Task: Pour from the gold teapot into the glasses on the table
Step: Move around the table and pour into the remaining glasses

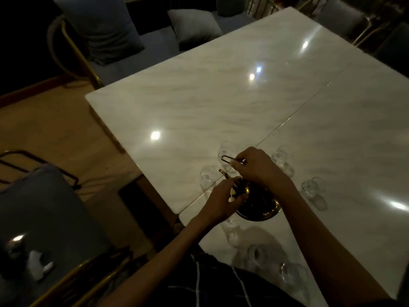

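The gold teapot (pixel 261 207) is tilted over the near part of the white marble table (pixel 221 111), its spout pointing left toward a clear glass (pixel 208 177). My right hand (pixel 256 167) is shut on the thin wire handle above the pot. My left hand (pixel 223 196) presses on the lid. Several small clear glasses stand around the pot: one behind the handle (pixel 226 150), one at the right (pixel 282 160), one further right (pixel 312 187), and some near me (pixel 254 253). Whether liquid is flowing I cannot make out.
Grey cushioned chairs with gold frames stand at the far side (pixel 99 29) and at my near left (pixel 44 218). A seam (pixel 294 114) runs across the table. The floor at the left is wooden. The room is dim.
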Demonstrator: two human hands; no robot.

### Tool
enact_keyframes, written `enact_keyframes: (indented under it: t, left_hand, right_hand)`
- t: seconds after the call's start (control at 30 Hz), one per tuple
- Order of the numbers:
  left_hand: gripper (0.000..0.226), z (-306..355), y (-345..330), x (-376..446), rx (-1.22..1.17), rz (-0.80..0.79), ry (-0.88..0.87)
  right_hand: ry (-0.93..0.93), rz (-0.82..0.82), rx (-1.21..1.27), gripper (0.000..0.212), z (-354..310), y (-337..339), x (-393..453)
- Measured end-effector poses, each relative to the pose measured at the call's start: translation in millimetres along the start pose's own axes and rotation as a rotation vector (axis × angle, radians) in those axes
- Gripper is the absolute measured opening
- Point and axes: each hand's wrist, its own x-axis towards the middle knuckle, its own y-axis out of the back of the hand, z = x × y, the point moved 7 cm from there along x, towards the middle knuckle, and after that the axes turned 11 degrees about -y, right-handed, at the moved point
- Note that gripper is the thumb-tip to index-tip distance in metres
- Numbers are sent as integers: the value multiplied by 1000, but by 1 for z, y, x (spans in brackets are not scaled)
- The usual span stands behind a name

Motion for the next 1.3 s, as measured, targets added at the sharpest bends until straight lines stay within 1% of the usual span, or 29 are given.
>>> enact_keyframes:
  t: [0.2, 0.37, 0.7, 0.87, 1.3]
  left_hand:
    - [49, 6, -3, -8, 44, 4, 4]
    - [54, 9, -5, -5, 41, 7, 13]
    - [58, 22, -3, 5, 39, 47, -27]
    - [51, 31, -1, 10, 25, 61, -55]
    - [54, 37, -3, 12, 10, 59, -66]
  right_hand:
    - [31, 15, -22, 30, -10, 7, -9]
    - [14, 17, -41, 29, -15, 15, -12]
    - [29, 15, -103, 29, -20, 32, -14]
    - [34, 11, -105, 29, -25, 38, -16]
    - [26, 4, -119, 29, -25, 49, -18]
